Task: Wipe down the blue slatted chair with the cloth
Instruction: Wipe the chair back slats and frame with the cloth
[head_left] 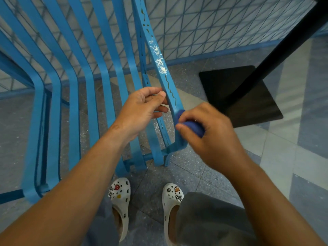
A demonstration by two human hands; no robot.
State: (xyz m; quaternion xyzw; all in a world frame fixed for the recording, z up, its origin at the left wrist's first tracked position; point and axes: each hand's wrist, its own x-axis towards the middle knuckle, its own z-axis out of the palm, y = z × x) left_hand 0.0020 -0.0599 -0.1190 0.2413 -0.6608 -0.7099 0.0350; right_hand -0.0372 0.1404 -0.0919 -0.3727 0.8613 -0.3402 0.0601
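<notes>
The blue slatted chair fills the left and middle of the head view. Its rightmost slat carries white splatter and dark squiggly marks. My left hand curls round this slat from the left, thumb on top. My right hand grips a bunched dark blue cloth and presses it against the slat's lower bend, just below the left hand. The hand covers most of the cloth.
A black table base and its black post stand on the floor to the right. A blue-patterned tiled wall lies behind the chair. My feet in white clogs stand close to the seat's front edge.
</notes>
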